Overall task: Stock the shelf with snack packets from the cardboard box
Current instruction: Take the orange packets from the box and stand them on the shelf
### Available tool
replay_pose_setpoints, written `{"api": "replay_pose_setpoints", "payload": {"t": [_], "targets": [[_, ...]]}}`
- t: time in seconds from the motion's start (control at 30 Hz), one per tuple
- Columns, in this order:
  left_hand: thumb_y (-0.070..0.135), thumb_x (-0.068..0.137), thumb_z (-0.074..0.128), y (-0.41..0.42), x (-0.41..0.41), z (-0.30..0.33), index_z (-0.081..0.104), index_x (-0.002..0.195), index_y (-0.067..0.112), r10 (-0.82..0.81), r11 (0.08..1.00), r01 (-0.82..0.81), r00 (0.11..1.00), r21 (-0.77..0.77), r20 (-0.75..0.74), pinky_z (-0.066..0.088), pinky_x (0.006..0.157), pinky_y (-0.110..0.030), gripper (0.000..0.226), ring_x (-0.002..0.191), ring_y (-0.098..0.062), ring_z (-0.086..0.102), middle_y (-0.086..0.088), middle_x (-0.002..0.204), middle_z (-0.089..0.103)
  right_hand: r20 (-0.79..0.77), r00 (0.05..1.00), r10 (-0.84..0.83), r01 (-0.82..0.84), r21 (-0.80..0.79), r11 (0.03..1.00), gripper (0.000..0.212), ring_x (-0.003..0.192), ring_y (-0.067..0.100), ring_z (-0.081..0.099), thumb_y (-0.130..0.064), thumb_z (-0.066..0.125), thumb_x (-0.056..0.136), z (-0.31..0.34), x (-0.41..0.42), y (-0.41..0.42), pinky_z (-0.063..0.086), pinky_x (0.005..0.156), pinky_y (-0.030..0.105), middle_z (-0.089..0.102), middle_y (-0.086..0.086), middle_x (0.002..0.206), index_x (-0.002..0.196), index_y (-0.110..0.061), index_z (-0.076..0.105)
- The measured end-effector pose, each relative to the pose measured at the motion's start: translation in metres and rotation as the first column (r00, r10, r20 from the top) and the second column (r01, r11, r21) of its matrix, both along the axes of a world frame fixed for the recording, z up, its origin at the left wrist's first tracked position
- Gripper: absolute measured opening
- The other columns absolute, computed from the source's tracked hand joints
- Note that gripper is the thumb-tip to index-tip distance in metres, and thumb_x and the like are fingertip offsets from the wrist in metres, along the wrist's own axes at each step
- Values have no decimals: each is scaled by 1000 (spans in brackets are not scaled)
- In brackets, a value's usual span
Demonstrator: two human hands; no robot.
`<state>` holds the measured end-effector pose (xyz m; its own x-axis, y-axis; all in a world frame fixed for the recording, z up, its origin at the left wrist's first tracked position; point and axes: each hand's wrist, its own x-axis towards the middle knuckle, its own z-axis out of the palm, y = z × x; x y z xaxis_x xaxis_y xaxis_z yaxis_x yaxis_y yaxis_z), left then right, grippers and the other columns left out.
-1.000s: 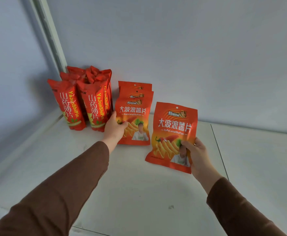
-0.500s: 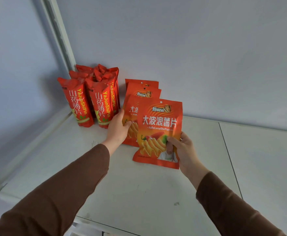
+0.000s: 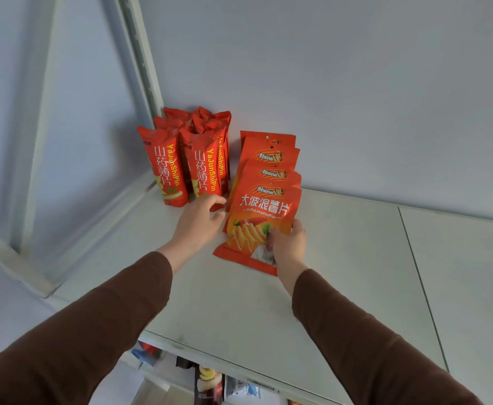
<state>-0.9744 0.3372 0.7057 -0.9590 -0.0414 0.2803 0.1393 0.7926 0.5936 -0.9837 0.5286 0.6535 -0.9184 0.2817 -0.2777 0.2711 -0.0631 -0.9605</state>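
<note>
While the front potato-chip packet (image 3: 261,223) leans back against the row of matching orange packets (image 3: 270,159) behind it, the right hand (image 3: 286,247) holds it by the lower right corner, thumb curled over the printed face and the other fingers hidden behind the foil, so this reads as a pinch on the packet and not a loose rest. The packet's long axis runs up and slightly away from the person, its top edge tilted toward the back wall and its bottom edge resting on the white shelf (image 3: 341,273), nearer the viewer than the feet of the packets behind. The left hand (image 3: 201,220) sits just beside the packet's left edge, fingers loosely bent and parted, the fingertips close to or perhaps touching the row's side; it grips nothing that can be seen. To its left stand the tall yam-chip packets (image 3: 181,168), upright and crowded into the corner by the shelf post (image 3: 143,59). The coming move likely turns on the gap at the packet's foot: pushing that bottom edge back would stand it flush with the row, and the right hand, already holding it, is the nearer one for that.
</note>
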Motion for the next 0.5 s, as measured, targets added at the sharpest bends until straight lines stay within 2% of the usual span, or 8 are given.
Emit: {"api": "replay_pose_setpoints", "payload": {"t": [0.13, 0.27, 0.37, 0.5], "targets": [[22, 98, 61, 0, 5, 0, 61, 128, 19, -2, 1000, 2, 1000, -28, 0, 44, 98, -28, 30, 124, -15, 55, 3, 132, 62, 3, 1000, -11, 11, -35, 999, 25, 87, 25, 69, -17, 57, 96, 6, -2, -2, 55, 67, 33, 69, 4, 107, 120, -22, 56], [24, 97, 61, 0, 8, -2, 61, 129, 21, 1, 999, 0, 1000, -53, 18, 43, 99, -29, 31, 126, -15, 53, 3, 134, 60, 8, 1000, -8, 8, -57, 998, 26, 79, 24, 65, -14, 55, 96, 4, -3, -7, 52, 61, 30, 71, 6, 103, 122, -21, 57], [26, 97, 62, 0, 10, -4, 61, 127, 22, 6, 998, -4, 1000, -62, 20, 45, 97, -30, 30, 123, -15, 54, 5, 132, 61, 3, 1000, -8, 9, -60, 998, 23, 87, 24, 71, -16, 55, 98, 4, -2, -11, 55, 64, 31, 71, 3, 104, 120, -23, 56], [28, 97, 63, -1, 12, -5, 61, 127, 23, 6, 997, -4, 1000, -72, 24, 47, 95, -29, 30, 121, -14, 56, 5, 130, 62, -17, 1000, 20, -19, 50, 999, 28, 95, 20, 70, -24, 60, 97, 7, -3, -14, 62, 74, 35, 66, 1, 116, 124, -27, 55]]}}
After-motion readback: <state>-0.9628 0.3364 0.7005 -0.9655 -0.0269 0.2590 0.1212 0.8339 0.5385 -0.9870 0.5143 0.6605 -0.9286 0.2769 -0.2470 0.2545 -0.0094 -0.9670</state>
